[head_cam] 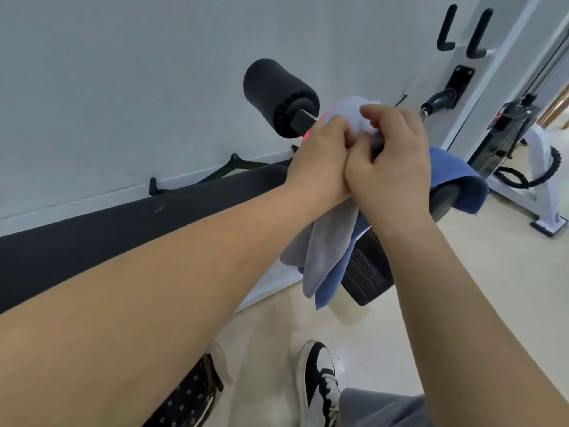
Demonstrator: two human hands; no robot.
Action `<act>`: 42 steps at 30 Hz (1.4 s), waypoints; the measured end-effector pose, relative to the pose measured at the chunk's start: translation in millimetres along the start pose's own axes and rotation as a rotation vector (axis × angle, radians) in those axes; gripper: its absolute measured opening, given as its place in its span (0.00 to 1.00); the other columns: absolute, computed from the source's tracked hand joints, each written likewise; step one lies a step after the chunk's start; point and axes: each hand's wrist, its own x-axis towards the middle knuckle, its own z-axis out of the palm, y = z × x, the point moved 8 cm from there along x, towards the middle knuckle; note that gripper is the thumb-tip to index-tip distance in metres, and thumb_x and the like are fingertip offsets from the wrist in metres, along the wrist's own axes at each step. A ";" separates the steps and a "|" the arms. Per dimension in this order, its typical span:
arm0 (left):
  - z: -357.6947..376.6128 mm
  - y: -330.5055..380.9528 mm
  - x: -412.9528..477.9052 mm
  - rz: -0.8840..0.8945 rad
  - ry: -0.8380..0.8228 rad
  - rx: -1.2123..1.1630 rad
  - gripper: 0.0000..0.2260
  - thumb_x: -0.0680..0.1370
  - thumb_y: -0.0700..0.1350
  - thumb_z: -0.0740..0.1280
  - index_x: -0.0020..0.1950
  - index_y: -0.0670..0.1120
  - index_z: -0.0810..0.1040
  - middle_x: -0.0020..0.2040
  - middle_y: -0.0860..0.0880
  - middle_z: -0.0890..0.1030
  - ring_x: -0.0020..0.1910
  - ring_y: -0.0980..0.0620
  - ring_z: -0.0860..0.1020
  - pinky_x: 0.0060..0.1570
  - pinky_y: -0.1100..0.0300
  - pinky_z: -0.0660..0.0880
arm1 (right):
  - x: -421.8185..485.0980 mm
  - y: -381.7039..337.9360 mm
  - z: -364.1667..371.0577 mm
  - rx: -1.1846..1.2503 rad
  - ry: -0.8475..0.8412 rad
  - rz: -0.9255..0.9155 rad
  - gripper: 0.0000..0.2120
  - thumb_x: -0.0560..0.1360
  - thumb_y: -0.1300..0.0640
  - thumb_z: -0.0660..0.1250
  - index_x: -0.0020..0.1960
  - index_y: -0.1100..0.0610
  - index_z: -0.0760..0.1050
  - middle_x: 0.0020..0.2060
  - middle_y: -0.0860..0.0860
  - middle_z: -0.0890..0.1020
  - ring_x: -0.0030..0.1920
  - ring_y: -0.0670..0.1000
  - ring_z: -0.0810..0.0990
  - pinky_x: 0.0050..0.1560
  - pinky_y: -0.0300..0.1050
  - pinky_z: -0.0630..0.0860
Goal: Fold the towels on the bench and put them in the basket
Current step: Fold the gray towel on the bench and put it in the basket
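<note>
Head view:
- Both hands are up at the far end of the bench (123,229), right by the black foam roller (274,94).
- The left hand (320,155) and right hand (391,158) touch at the heels. Both grip the same grey towel (326,251).
- The left fingers (337,123) are curled and pinch the top of the grey towel. The right fingers (375,114) are bent down over the same bunched top edge and clamp it. Neither hand is slack.
- The grey towel is off the bench pad and in the air. Its top is bunched between the hands and the rest hangs in loose folds below the wrists. It is not folded flat.
- The blue towel (452,167) is draped over the second roller (443,201), to the right of the hands. A blue corner also hangs below and behind the grey towel; I can't tell if it's the same piece.
- A pink towel (311,134) shows only as a sliver behind the left hand, next to the roller axle.
- A black ribbed part (366,272) sits under the bench end.
- A dark dotted fabric item with a brown strap (184,402) lies on the floor at the bottom edge. I can't tell if that's the basket.
- A shoe (317,380) and a grey trouser leg (378,408) show at the bottom.
- The white frame of a cable machine (538,167) stands at far right, and there are black hooks (446,29) up on the wall.
</note>
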 end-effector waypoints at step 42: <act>-253.7 -202.1 -205.8 -0.578 -0.226 0.207 0.18 0.69 0.51 0.78 0.54 0.60 0.76 0.48 0.57 0.81 0.47 0.54 0.81 0.45 0.56 0.79 | -109.4 -159.7 176.9 0.231 -0.933 -0.135 0.07 0.77 0.56 0.63 0.45 0.48 0.80 0.38 0.45 0.83 0.40 0.45 0.79 0.40 0.42 0.75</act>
